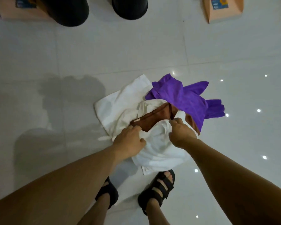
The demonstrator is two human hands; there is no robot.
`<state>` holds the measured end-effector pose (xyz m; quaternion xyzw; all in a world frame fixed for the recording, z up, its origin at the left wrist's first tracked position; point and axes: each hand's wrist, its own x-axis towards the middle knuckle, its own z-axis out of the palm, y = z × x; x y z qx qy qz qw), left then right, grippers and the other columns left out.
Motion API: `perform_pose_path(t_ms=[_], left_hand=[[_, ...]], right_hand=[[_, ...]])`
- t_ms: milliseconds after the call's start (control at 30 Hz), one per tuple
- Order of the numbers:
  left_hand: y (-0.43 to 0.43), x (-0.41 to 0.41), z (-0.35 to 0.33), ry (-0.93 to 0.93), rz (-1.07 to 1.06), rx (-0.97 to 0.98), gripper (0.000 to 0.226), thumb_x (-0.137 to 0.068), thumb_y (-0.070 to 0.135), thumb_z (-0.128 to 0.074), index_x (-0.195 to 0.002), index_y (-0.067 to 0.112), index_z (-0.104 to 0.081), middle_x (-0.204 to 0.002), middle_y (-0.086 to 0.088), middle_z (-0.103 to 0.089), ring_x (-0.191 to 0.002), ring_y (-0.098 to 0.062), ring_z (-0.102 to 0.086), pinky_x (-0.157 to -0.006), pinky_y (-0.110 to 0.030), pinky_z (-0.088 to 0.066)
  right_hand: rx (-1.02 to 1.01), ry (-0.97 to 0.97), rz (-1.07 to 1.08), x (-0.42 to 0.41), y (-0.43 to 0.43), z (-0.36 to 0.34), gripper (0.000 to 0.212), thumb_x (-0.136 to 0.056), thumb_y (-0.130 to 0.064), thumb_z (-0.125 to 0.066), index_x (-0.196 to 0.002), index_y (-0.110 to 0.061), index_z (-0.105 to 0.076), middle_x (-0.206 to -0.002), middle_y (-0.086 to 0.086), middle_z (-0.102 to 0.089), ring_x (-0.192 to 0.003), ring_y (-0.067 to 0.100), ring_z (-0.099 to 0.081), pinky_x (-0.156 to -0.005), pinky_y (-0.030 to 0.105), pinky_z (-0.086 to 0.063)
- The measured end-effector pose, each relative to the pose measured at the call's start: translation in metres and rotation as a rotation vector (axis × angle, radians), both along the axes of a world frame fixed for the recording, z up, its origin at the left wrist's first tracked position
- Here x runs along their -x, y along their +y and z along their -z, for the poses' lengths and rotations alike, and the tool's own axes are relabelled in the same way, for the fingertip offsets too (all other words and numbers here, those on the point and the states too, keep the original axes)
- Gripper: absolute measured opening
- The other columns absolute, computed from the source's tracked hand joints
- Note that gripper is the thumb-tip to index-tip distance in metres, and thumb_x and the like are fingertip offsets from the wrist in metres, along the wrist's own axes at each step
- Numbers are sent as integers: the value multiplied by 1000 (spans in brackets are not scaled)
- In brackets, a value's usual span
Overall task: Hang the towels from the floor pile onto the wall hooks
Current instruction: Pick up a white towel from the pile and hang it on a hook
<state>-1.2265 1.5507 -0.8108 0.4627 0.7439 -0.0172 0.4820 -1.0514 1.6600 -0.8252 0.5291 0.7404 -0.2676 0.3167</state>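
A pile of towels lies on the white tiled floor in front of my feet. A purple towel (183, 98) is at the far right, a brown towel (154, 117) in the middle, and another white towel (120, 103) spreads out to the far left. The nearest white towel (159, 148) is bunched up and lifted at its top edge. My left hand (130, 138) pinches that edge on the left. My right hand (180, 132) grips the same edge on the right. No wall hooks are in view.
Two black round bins (68, 12) (130, 8) stand at the far edge of the floor. Peach cardboard boxes sit at the far left (8, 10) and far right (222, 8). My feet in black sandals (157, 189) stand just behind the pile.
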Motion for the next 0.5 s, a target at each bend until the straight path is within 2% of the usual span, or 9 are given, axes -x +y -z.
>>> perform_pose_path(t_ms=[100, 133, 200, 267, 367, 433, 500], left_hand=[[13, -9, 39, -4, -41, 3, 52, -89, 38, -50, -137, 20, -43, -137, -6, -46, -123, -27, -46, -96, -36, -42], [17, -10, 48, -3, -52, 8, 52, -88, 38, -50, -136, 20, -44, -135, -6, -48, -121, -27, -48, -94, -35, -42], [22, -13, 61, -2, -69, 16, 51, -86, 37, -51, -133, 18, -47, -132, -8, -50, -119, -29, -50, -93, -35, -44], [22, -15, 65, 1, -69, 24, 50, -86, 36, -51, -133, 17, -48, -133, -9, -51, -119, -29, -51, -95, -36, -44], [15, -21, 56, -22, -56, 64, 52, -88, 36, -51, -136, 17, -44, -134, -9, -49, -120, -28, -50, -96, -38, -45], [11, -23, 39, -52, -49, 67, 54, -88, 37, -53, -137, 18, -41, -135, -7, -48, -120, -26, -49, -98, -41, -45], [11, -22, 15, -99, -46, 24, 62, -86, 39, -58, -141, 21, -37, -139, -3, -45, -125, -23, -45, -101, -41, -42]], right_hand=[[-78, -14, -155, -12, 24, 40, 69, -91, -11, -49, -151, -31, -20, -161, -5, -4, -129, 36, -41, -101, 46, -40], [-70, -44, -222, -16, 30, 50, 67, -91, -11, -49, -149, -30, -23, -161, -4, -3, -127, 35, -42, -103, 47, -38], [-76, -145, -362, -24, 38, 64, 50, -90, -13, -49, -138, -23, -40, -154, 5, -27, -120, 32, -50, -103, 47, -40], [-153, -195, -433, -32, 37, 68, 34, -90, -14, -49, -124, -19, -53, -132, 8, -50, -112, 31, -56, -92, 42, -44], [-201, -59, -398, -35, 28, 55, 24, -92, -17, -50, -112, -18, -62, -121, 8, -56, -102, 31, -58, -76, 36, -48], [-185, 84, -359, -32, 26, 32, 21, -92, -24, -54, -109, -21, -66, -130, 7, -54, -110, 30, -54, -84, 36, -49], [-160, 170, -425, -26, 19, 0, 24, -92, -37, -55, -109, -26, -68, -140, 4, -47, -123, 29, -44, -101, 40, -39]])
